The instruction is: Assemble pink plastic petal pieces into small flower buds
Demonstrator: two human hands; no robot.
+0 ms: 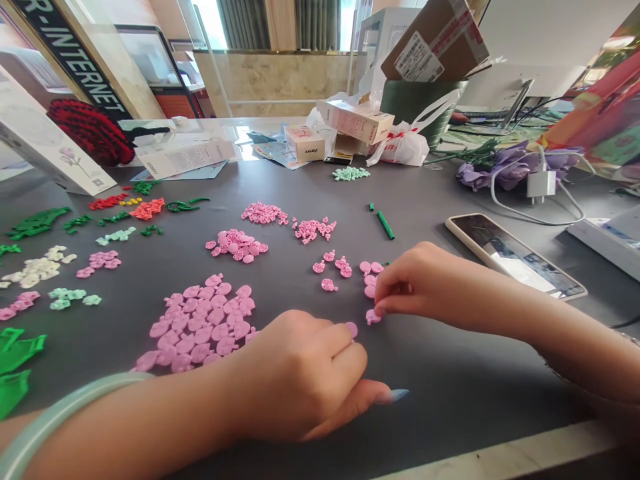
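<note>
Pinching a petal (373, 316) right of the pile (197, 325), your right hand (425, 283) wants its rim: likely light, stiff, slippery; your left hand (300, 373) clenches a second petal (351, 329).

White capitals "R-INTERNET" stand on the black sign band (75, 57), upper left. Print on the small pink box (305, 143) and on the shipping label (417, 57) of the cardboard box (440, 27) is illegible.

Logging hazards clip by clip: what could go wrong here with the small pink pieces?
1. The left hand lies right beside the big pink pile, so a sweep of the forearm could scatter it.
2. The pink piece at the right hand fingertips is tiny and might flick away across the table.
</note>
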